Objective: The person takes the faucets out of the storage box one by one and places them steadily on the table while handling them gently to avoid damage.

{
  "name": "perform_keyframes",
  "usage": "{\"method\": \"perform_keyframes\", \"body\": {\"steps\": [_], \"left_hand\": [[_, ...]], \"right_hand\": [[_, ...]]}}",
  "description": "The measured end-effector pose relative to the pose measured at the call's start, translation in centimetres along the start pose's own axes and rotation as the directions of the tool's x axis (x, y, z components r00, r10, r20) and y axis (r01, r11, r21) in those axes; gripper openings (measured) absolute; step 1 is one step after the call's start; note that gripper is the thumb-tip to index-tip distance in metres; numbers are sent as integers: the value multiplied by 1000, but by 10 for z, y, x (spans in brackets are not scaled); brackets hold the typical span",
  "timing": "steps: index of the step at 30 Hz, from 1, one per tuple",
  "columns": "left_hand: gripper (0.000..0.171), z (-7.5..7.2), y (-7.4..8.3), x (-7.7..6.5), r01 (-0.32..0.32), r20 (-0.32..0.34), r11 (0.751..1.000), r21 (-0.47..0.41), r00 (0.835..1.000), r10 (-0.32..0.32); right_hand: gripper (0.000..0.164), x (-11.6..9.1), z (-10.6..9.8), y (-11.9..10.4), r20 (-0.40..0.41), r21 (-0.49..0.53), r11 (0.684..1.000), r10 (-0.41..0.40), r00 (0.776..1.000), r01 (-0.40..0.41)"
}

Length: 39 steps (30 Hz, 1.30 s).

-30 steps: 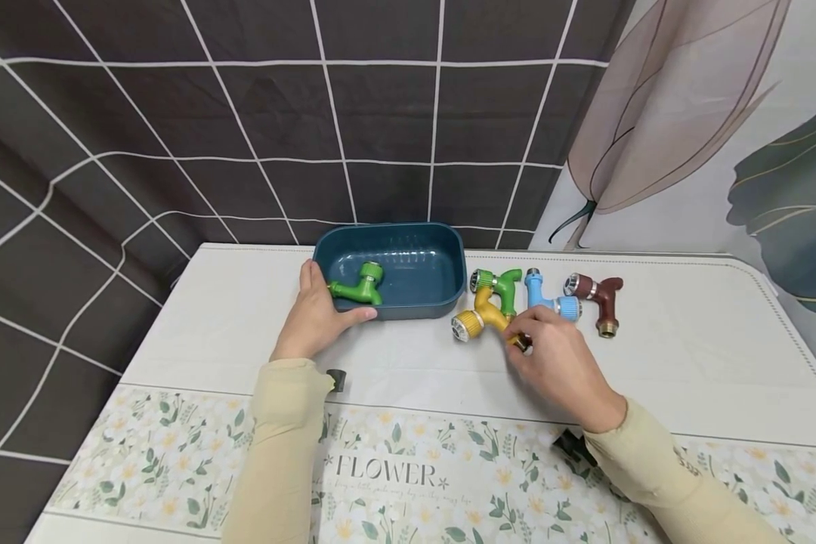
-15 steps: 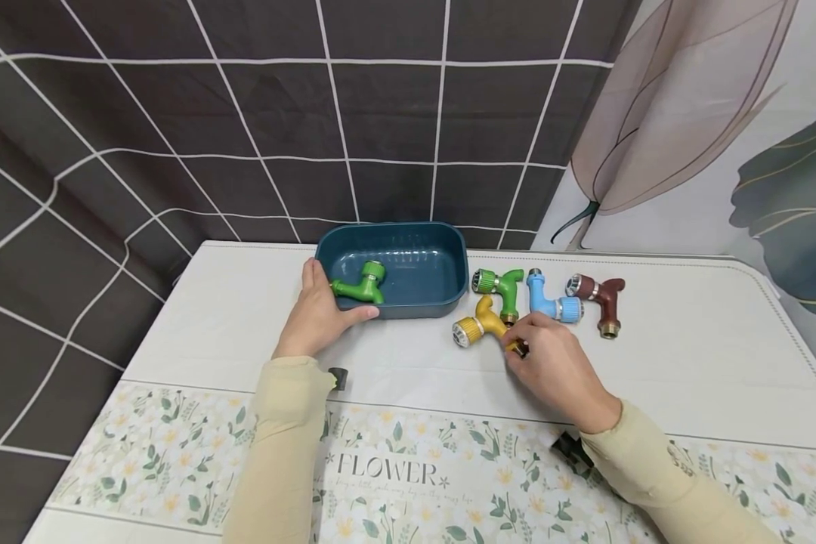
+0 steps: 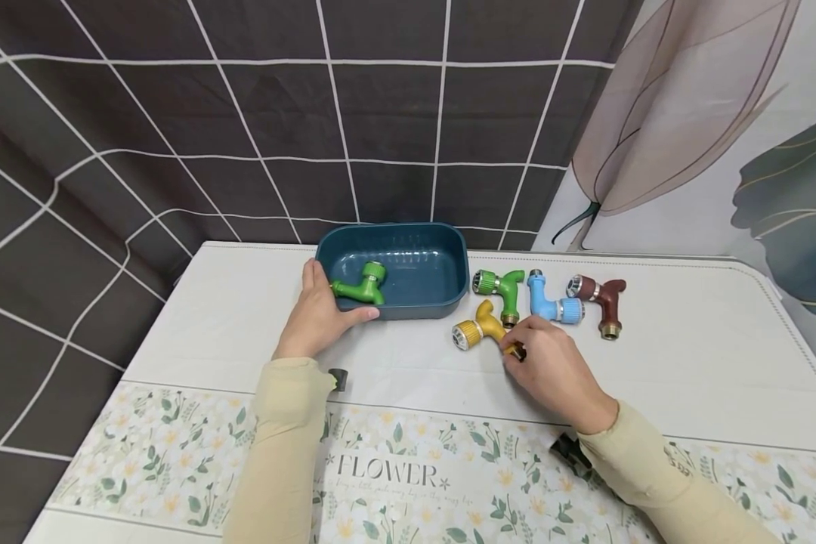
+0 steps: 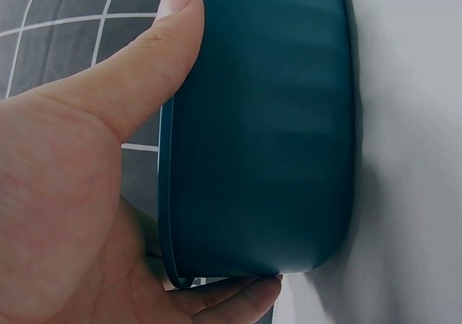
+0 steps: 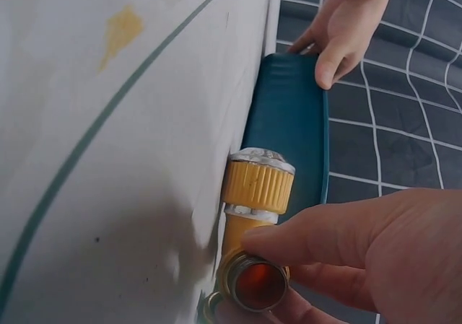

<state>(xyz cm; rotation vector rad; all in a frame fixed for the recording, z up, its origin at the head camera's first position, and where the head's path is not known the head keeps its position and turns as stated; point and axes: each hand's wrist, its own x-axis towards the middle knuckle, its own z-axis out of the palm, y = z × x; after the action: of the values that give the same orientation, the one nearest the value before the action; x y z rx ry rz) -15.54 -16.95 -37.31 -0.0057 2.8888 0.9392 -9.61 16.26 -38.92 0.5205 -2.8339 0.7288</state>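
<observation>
My right hand pinches a yellow tap by its threaded end, low over the white tabletop. In the right wrist view, the thumb and fingers close about the tap's open brass mouth; its ribbed yellow knob points away from me. With my left hand I hold the near left corner of a dark teal plastic tub, thumb along the front wall and fingers around the left end. Inside the tub, at its left, lies a green tap.
Right of the tub lie another green tap, a light blue tap and a dark red-brown tap. Behind the table hangs a dark gridded cloth. A floral printed band crosses the table's front part.
The yellow tap has come slightly toward me and down, off the neighbouring green tap, with my right hand still pinching it. My left hand and the tub stay in place.
</observation>
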Motion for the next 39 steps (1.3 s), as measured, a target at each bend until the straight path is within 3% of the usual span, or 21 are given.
{"method": "perform_keyframes", "body": {"steps": [39], "left_hand": [[132,1,1,0,-3,-12,1000,-9,1000,3]], "right_hand": [[10,-4,9,-4,77,-14,1000,15,997,-14]]}}
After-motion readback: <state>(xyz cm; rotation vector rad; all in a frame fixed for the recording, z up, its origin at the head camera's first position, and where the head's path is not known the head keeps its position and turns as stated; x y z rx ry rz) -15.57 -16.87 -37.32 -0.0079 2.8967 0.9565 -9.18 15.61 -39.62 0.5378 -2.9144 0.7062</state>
